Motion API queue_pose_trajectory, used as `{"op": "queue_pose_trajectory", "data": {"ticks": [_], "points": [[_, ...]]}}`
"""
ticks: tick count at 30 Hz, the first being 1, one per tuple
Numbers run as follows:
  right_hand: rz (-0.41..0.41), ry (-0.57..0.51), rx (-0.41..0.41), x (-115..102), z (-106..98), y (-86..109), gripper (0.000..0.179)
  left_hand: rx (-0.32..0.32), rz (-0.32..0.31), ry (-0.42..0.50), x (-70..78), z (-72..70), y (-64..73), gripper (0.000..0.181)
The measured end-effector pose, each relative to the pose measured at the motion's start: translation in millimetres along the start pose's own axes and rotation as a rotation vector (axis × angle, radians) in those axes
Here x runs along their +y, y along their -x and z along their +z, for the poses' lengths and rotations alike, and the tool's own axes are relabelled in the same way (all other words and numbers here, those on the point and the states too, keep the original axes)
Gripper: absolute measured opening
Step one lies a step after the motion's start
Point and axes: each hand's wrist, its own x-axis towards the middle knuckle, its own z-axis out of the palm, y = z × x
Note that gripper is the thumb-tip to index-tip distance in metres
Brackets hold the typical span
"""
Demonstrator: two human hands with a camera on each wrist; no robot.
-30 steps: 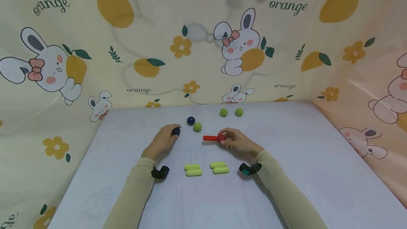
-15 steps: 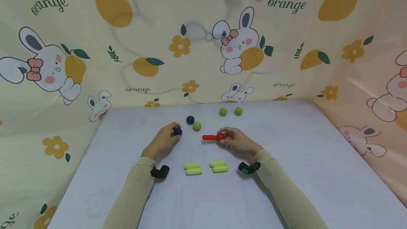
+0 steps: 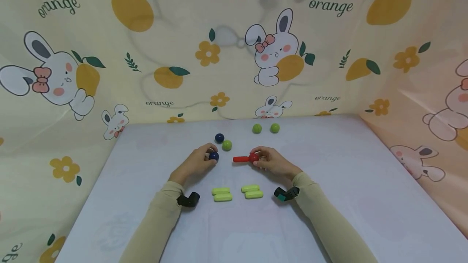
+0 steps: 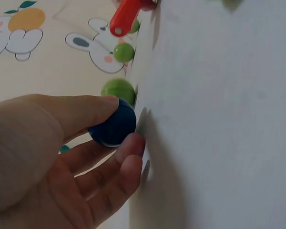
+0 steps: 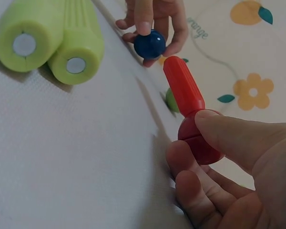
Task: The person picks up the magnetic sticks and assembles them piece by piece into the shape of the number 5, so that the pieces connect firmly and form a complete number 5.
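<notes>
My left hand (image 3: pixel 195 162) pinches a dark blue ball (image 4: pixel 115 125) between thumb and fingers, just above the white table. Opposite it, my right hand (image 3: pixel 276 161) grips a red ball (image 5: pixel 200 139) that has a red rod (image 5: pixel 182 85) joined to it. The rod points left toward the blue ball, and a gap separates the two. Behind the left hand a second dark blue ball (image 3: pixel 219 138) and a green ball (image 3: pixel 227 145) lie close together on the table.
Two more green balls (image 3: pixel 257 128) lie near the back edge. Closer to me are several light green rods in two pairs, a left pair (image 3: pixel 222 194) and a right pair (image 3: pixel 252 191). A printed cloth (image 3: pixel 234 52) stands behind the white table (image 3: pixel 329 165).
My left hand has moved to the right with the dark blue ball, closer to the red rod. My right hand stays almost in place.
</notes>
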Motion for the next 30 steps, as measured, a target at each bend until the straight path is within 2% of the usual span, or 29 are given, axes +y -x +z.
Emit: {"op": "queue_pose_trajectory", "data": {"ticks": [11, 19, 24, 30], "points": [[-0.009, 0.032, 0.004, -3, 3, -2.5, 0.039, -0.040, 0.048, 0.000, 15.6, 11.0, 2.9, 0.034], [-0.012, 0.089, 0.016, -1, 5, -3.9, 0.040, -0.076, 0.126, 0.010, 19.1, 21.2, 1.5, 0.031], [0.007, 0.084, 0.025, -4, 8, -0.4, 0.041, -0.090, 0.127, 0.011, 19.9, 21.5, 1.1, 0.034], [-0.018, 0.094, 0.009, -4, 11, -0.3, 0.042, -0.112, 0.125, 0.003, 20.1, 17.7, 3.5, 0.040]]}}
